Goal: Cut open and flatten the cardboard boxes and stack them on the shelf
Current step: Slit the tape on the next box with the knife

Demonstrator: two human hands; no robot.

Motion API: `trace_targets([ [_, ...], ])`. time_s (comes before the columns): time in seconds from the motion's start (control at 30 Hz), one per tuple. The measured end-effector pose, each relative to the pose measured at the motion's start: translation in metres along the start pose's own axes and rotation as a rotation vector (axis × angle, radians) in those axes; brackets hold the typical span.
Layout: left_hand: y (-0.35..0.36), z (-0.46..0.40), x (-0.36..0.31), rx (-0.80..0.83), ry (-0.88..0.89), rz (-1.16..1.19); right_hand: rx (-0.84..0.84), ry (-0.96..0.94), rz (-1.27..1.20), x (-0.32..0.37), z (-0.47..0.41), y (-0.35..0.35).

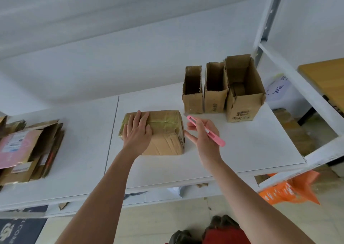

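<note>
A taped, closed cardboard box lies in the middle of the white shelf board. My left hand rests flat on the box's left top, fingers straight. My right hand hovers just right of the box and holds a pink utility knife, its tip pointing up and left near the box's upper right corner. Three open cardboard boxes stand upright in a row behind, at the back right. A pile of flattened boxes lies at the shelf's left end.
The shelf's white upright post and side rail bound the right side. An orange bag hangs below the shelf's right corner. A wooden table stands beyond the rail. A dark mat lies on the floor at left.
</note>
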State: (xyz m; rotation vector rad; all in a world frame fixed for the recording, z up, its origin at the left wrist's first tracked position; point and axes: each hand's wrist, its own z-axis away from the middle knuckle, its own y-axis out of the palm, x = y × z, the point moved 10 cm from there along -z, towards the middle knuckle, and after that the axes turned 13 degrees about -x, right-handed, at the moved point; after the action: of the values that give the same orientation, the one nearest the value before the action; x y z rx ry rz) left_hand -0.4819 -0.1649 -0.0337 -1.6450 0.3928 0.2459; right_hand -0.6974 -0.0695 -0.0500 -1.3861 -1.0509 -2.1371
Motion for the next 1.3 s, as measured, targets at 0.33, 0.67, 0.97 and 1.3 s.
trace_targets([
  [0.33,0.007,0.002,0.005,0.132,-0.027,0.009,0.054,-0.028,0.049,-0.006,-0.001,0.014],
  [0.67,0.005,0.002,0.001,0.141,-0.001,-0.002,0.045,-0.163,0.16,0.001,-0.002,0.018],
  [0.97,0.005,0.001,0.001,0.143,0.006,-0.023,-0.002,-0.054,0.109,-0.01,-0.008,0.015],
  [1.3,0.005,0.001,0.001,0.13,0.0,-0.03,0.035,-0.136,0.136,-0.012,0.016,0.009],
])
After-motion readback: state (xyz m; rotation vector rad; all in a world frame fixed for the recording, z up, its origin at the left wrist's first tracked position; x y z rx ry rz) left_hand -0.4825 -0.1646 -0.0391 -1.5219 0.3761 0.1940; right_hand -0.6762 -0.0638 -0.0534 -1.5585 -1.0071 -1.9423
